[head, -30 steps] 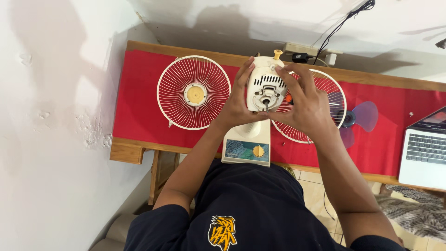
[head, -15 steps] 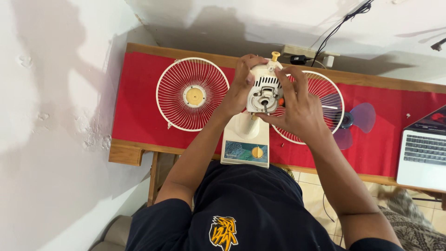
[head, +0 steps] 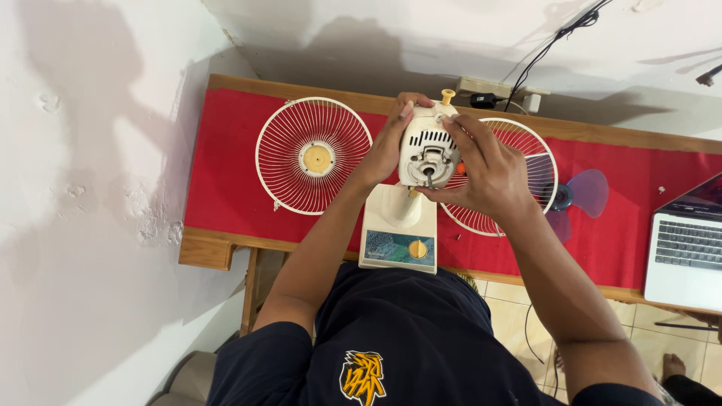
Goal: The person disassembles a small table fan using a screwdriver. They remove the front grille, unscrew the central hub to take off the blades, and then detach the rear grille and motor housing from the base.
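— While the fan motor housing (head: 429, 146) stood on its stand, how did it look?

— It was a cream plastic shell with vent slits near the top, a bare metal shaft pointing toward the camera, and a yellow knob (head: 448, 95) at its far end. It sat above the fan base (head: 399, 234), which carried a patterned panel and a yellow dial, at the near edge of the red-covered table (head: 226, 173).

— And the hands?

— The left hand (head: 389, 143) wrapped the housing's left side, fingers curled over the top. The right hand (head: 485, 173) cupped the right side, fingertips pressed to the housing's face.

— What lay about?

— A front grille (head: 314, 156) on the left, a rear grille (head: 526, 180) behind the right hand, translucent blades (head: 583, 192), and a laptop (head: 688, 244).
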